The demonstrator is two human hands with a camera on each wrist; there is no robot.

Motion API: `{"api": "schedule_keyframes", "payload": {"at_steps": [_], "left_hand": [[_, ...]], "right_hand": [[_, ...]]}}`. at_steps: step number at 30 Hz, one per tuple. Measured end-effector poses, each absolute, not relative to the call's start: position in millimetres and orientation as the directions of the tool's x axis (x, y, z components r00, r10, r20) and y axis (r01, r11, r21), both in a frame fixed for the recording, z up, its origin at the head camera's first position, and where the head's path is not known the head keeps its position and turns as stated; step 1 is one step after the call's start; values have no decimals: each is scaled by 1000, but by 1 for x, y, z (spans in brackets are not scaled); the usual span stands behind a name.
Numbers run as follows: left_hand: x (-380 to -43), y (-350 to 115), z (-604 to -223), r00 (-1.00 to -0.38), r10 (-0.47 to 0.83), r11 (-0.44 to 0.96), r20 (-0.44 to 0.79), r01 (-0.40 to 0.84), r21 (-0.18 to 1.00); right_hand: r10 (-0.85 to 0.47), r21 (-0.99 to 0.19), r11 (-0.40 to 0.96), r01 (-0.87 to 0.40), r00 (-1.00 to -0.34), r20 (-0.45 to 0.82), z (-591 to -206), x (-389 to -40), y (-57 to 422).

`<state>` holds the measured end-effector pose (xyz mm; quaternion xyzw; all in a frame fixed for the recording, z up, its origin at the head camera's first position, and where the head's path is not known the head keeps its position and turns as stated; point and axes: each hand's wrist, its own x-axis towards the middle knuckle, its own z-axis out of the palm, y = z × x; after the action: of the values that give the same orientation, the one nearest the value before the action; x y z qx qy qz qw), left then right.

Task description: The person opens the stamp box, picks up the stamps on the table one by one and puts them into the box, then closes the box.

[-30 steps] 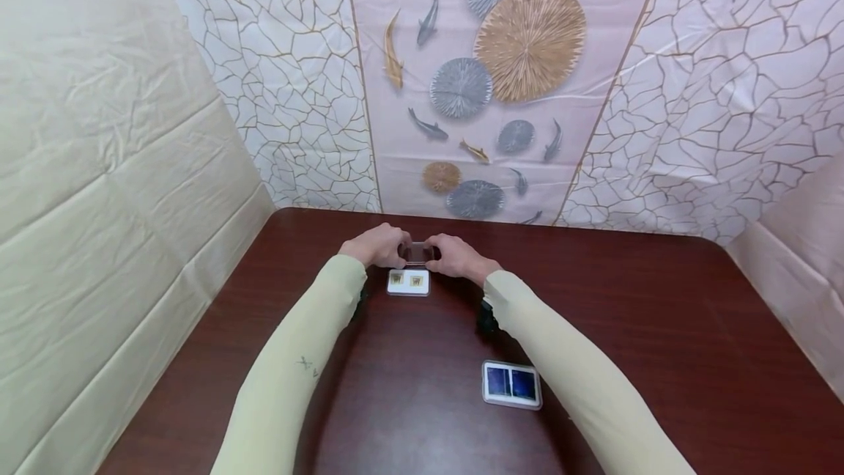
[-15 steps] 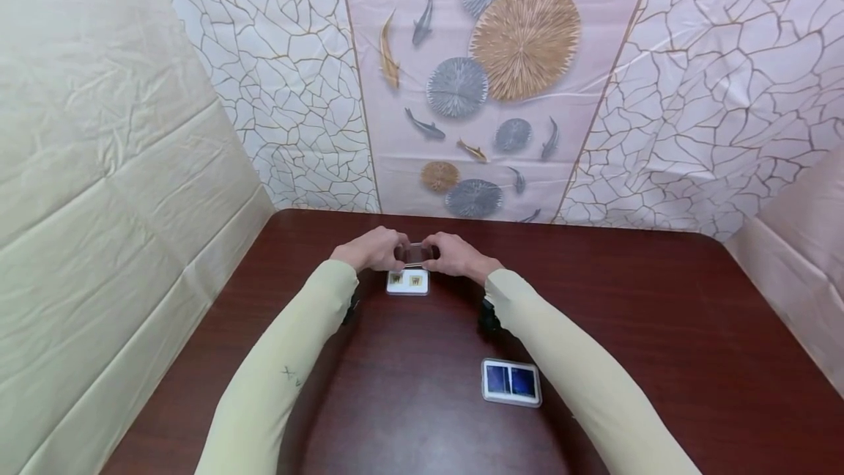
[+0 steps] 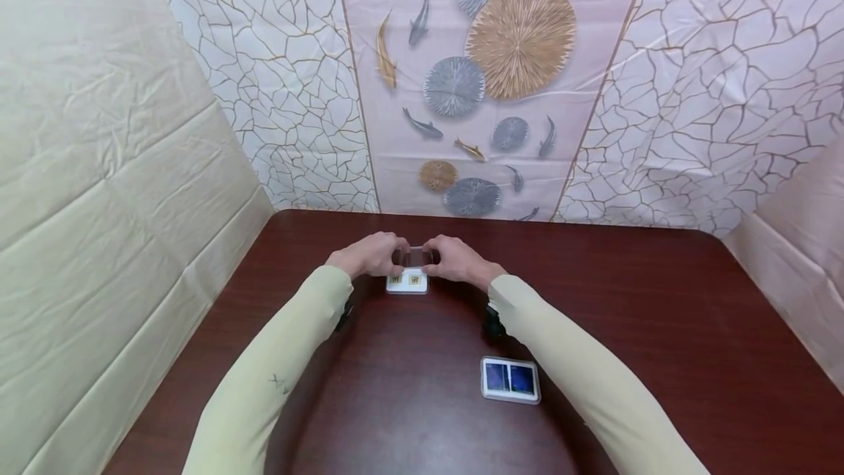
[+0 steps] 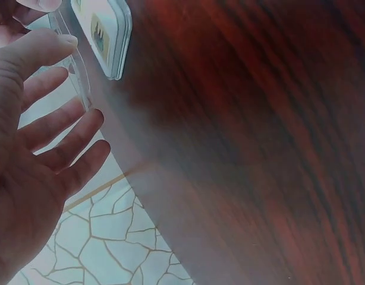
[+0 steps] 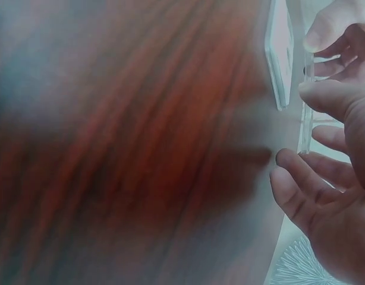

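Near the far side of the table, both hands hold a clear, see-through plastic cover (image 3: pixel 417 259) by its two ends. My left hand (image 3: pixel 375 253) pinches its left end between thumb and fingers; the other fingers spread loosely in the left wrist view. At the opposite end my right hand (image 3: pixel 456 258) pinches it likewise. Just on the near side, partly under the thumbs, a flat white case (image 3: pixel 406 288) with two small gold-coloured pictures lies on the table. In the right wrist view the cover (image 5: pixel 307 133) is upright-looking and apart from the case (image 5: pixel 279 59).
A second flat case (image 3: pixel 511 397) with two dark blue panels lies on the dark wood table (image 3: pixel 395 402), beside the right forearm. Patterned cloth (image 3: pixel 303 94) hangs behind the table's far edge, with plain cloth (image 3: pixel 125 189) to the left.
Both hands have brought the clear cover slightly toward the person, closer to the white case. The left forearm has swung outward to the left. The cases lie as before; the view has shifted slightly.
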<state>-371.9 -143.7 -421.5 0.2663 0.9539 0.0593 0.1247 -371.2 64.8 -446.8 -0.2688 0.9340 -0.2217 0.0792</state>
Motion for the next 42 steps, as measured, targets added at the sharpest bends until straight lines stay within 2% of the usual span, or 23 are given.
{"api": "schedule_keyframes", "payload": {"at_steps": [17,27,42], "left_hand": [[-346,-145,-423,-799,579,814,-163,555,172],[-328,-154,-427,-821,543,837,-176,515,182],[-325,-153,-433,-820,551,834,-156,536,131]], "right_hand": [[-541,-417,770,-483,-841,-24,-446,-346,66],[-546,-419,770,-482,-837,-42,-452,-332,57],[-525,-386,796,-466,-849,-60,-450,-326,58]]}}
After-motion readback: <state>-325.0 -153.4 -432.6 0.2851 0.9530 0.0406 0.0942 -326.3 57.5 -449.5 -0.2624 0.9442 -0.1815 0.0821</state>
